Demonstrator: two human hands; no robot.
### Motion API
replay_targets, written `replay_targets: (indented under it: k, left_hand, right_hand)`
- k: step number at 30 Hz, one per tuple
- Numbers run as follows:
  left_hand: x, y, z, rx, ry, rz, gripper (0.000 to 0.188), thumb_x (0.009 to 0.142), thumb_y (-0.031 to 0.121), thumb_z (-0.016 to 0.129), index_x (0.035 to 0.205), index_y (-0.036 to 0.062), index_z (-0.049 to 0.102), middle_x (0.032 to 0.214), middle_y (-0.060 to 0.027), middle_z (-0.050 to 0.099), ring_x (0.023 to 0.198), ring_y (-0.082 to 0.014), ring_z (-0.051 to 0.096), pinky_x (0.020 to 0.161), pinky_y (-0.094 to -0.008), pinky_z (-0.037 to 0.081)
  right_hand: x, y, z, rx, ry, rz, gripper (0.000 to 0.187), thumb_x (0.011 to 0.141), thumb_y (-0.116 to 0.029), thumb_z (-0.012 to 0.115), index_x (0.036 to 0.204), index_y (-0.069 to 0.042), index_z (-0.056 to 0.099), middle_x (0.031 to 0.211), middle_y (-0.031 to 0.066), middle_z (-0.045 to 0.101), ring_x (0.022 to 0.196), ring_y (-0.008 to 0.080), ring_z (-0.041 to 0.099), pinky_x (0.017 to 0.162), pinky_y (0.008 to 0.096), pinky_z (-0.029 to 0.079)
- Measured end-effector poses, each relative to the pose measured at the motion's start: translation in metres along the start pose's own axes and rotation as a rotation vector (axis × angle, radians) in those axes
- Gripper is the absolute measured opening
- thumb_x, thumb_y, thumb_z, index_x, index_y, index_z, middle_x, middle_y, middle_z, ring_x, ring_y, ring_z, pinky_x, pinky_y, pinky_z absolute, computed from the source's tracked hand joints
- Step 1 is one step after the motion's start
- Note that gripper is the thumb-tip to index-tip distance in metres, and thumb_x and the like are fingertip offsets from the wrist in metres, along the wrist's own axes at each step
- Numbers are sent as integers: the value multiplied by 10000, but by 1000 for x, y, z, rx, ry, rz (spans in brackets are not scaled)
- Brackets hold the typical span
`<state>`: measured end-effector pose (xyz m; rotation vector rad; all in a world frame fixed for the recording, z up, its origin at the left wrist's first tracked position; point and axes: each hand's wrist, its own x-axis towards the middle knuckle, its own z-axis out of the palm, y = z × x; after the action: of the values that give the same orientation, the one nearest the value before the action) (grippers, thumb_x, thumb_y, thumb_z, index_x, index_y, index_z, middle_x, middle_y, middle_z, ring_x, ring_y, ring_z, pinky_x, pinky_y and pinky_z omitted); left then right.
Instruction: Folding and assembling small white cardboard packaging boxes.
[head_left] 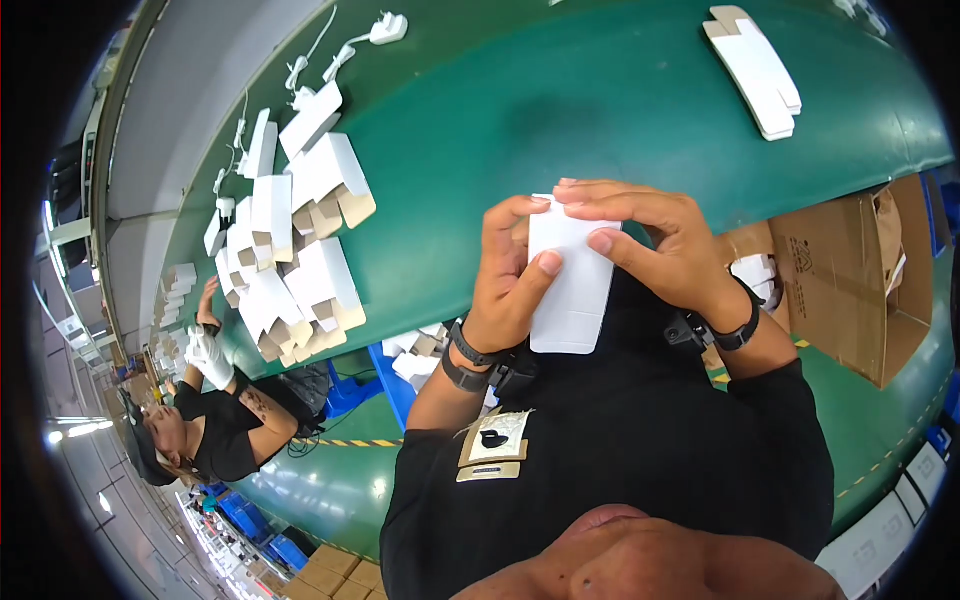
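Observation:
Between my hands, in front of my chest, is a flat white folding carton (572, 290), its long side toward me. My left hand (508, 268) grips its left edge, the thumb lying on the front face and a fingertip at the top corner. My right hand (655, 235) holds the upper right side, with the thumb on the face and the fingers bent over the top end. On the green table at left lies a pile of opened white cartons (290, 250) with grey-brown inner flaps. A stack of flat cartons (757, 75) rests at the far right.
White chargers with cables (388, 28) lie along the far left table edge. To my right stands an open brown cardboard box (850, 270) with white pieces near it. A blue bin (393, 385) of cartons sits below the table's near edge. A co-worker (215, 430) works at left.

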<state>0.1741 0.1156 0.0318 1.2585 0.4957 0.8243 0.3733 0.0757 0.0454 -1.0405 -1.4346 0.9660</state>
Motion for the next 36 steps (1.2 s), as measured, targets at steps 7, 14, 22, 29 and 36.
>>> replay_targets:
  k: [7,14,22,29,36]
  left_hand:
    - [116,-16,-90,58,496,5,480,970,192,583,1343,67,307,1096,-104,557,924,-150,570,764,-275,499]
    - [223,-21,-215,-54,863,-120,564,915,251,654,1322,2,353,1149,-135,546,970,-186,571,804,-272,487]
    - [185,-18,-153,196,926,112,508,911,189,634,1335,11,417,1208,-124,528,1069,-177,514,920,-301,419]
    - [74,5,14,-125,239,49,654,929,388,617,1419,39,360,1423,-186,422,1305,-297,447,1072,-431,388]
    - [46,9,17,-436,-19,23,887,863,449,684,1498,53,208,1448,-219,392,1320,-324,441,1074,-430,386]
  right_hand:
    - [24,28,-119,-1247,356,18,559,856,-289,698,1353,-94,531,1421,221,464,1325,383,429,1080,454,361]
    - [-2,71,-185,-1399,369,264,518,833,-263,707,1280,-41,570,1318,249,544,1207,402,520,997,469,430]
    - [-9,53,-190,-1294,438,276,346,877,-158,653,1185,-3,634,1248,200,614,1085,371,610,939,422,473]
    - [-7,-8,-74,-1254,525,-336,247,914,-26,558,1142,-10,653,1148,148,669,1024,331,650,869,403,510]
    - [-13,-45,9,-580,191,-316,269,876,-103,654,1124,-3,628,1036,173,675,990,315,665,834,376,524]
